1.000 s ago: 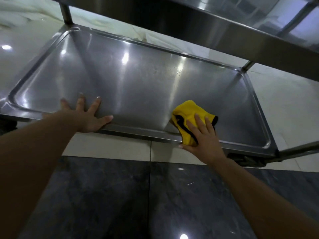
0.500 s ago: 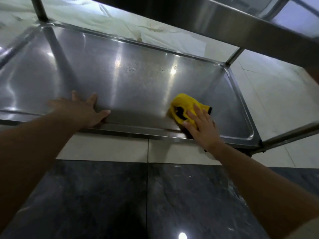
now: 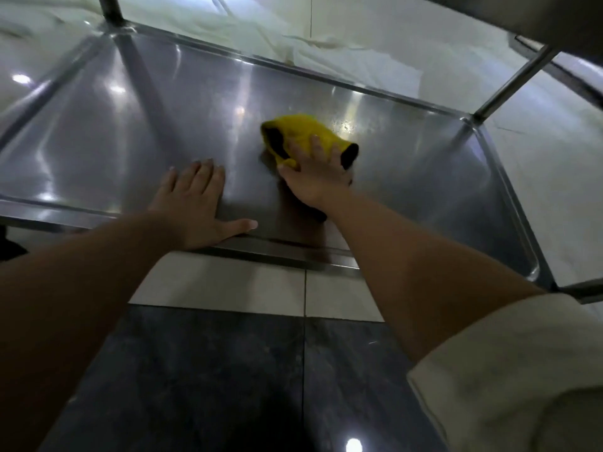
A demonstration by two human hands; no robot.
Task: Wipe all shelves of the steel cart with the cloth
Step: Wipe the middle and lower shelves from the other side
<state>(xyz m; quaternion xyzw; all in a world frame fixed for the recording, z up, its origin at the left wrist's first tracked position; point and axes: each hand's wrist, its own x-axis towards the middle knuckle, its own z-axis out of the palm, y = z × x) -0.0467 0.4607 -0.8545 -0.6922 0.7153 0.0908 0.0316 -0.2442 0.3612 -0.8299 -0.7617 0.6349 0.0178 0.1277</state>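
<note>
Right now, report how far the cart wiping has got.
In hand: the right hand presses the yellow cloth mid-way across the lower shelf; the left hand braces on its front edge. Left: specks beyond the cloth. The upper shelf's state is not visible.

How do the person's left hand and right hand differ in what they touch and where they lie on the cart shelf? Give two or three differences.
The left hand lies flat on bare steel, while the right hand presses the yellow cloth. The left hand rests by the shelf's near rim, thumb along the edge; the right hand reaches farther in, towards the middle. Both have straight, spread fingers, palms down.
</note>
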